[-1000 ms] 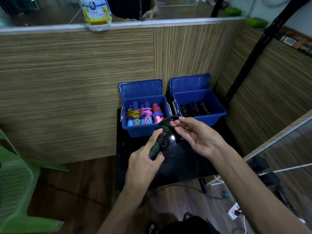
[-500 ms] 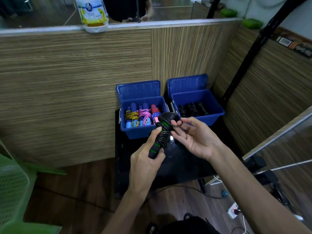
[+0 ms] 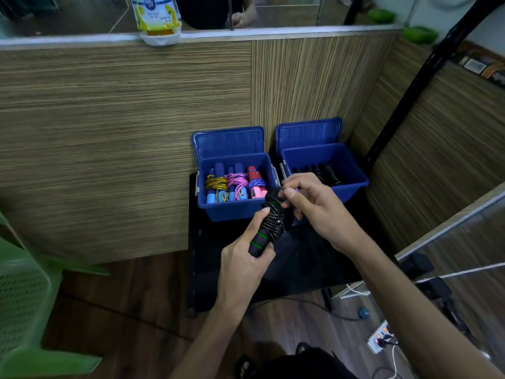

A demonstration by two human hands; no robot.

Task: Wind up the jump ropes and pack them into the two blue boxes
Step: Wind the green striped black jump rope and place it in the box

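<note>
While earlier lower, right hand [image 3: 317, 206] above black rope [image 3: 269, 220].

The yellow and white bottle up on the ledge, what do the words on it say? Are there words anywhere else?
Yellow and white plastic bottle on the ledge: blue lettering and a round logo, too blurred to read.
Framed items on the right shelf: too small to read.
Two blue plastic boxes and black jump rope with green stripes: no writing visible.
</note>
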